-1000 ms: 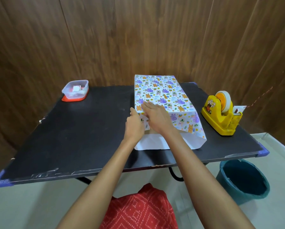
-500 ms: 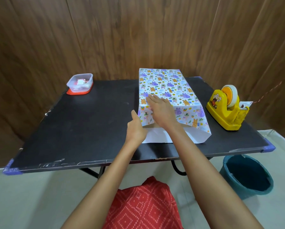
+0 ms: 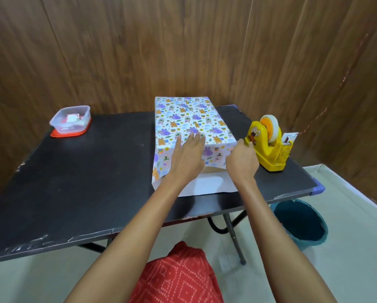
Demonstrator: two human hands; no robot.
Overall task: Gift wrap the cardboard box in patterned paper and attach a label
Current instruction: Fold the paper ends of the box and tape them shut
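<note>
Clear tub (image 3: 70,119) on red lid, far L rear of black bench (image 3: 73,182). Patterned-paper box (image 3: 189,119) ctr-rear, near end open w/ white paper flap (image 3: 205,186) lying on bench; L hand (image 3: 186,158) flat on its top near edge, fingers straight. R hand (image 3: 242,162) curled at paper's near R corner, grip hidden so can't tell; yellow tape dispenser (image 3: 268,147) just beside.

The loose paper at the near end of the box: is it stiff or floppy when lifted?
Probably floppy: the paper droops at the near end and its white underside lies flat on the table. It likely holds creases: the top edges look sharply folded. The left hand pressing it suggests it may slip.
</note>
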